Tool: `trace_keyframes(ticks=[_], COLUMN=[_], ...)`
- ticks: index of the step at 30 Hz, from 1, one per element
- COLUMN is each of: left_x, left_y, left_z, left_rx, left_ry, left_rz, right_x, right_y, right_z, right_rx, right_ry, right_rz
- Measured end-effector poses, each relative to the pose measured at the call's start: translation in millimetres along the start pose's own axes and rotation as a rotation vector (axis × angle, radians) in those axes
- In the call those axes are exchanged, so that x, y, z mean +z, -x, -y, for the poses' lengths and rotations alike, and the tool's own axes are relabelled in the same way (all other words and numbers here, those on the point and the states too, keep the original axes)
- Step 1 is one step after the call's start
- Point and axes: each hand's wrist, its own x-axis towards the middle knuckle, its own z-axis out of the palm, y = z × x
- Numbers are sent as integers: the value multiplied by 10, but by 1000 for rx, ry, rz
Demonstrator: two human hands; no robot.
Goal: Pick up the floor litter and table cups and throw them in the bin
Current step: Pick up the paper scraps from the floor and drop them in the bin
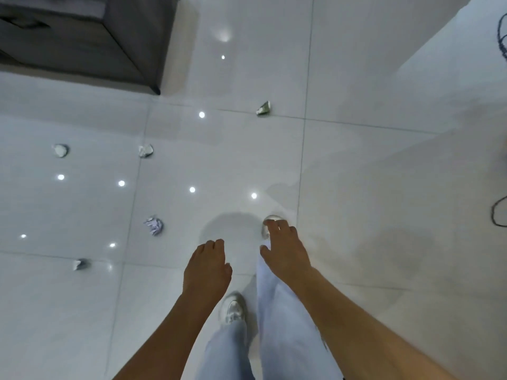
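Note:
Several crumpled paper balls lie scattered on the glossy white tile floor [356, 78]. One ball [264, 108] sits far ahead, two more [145, 151] [60, 150] to the left, a bluish one [154, 225] nearer, and a grey one [81, 264] at the lower left. My left hand [207, 267] hangs in front of me with loosely curled fingers and holds nothing. My right hand [285, 250] is stretched forward, fingers relaxed and spread, also holding nothing. Neither hand touches any litter. No cup and no bin is in view.
A grey sofa corner [82, 37] stands at the top left. Dark cables [498, 212] lie at the right edge. My legs in light jeans and white shoes [233, 308] are below my hands. Ceiling lights reflect as bright dots on the tiles.

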Motion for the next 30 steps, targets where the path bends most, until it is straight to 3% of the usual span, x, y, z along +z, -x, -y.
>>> trace_keyframes(ticks=[14,21,30], left_x=[-1178,-1683,-1865], left_y=[-2075,-3229,-4729], left_z=[-634,-601,-638], left_rx=[-97,-109,-112], left_ry=[113,135,68], left_rz=[-30,39,92], right_x=[-1744,-2305,-2658], right_y=[-2063,-3226,-4882], right_z=[39,266,262], right_rx=[-24,43,-60], right_ry=[146,158,239], right_rz=[85,133,143])
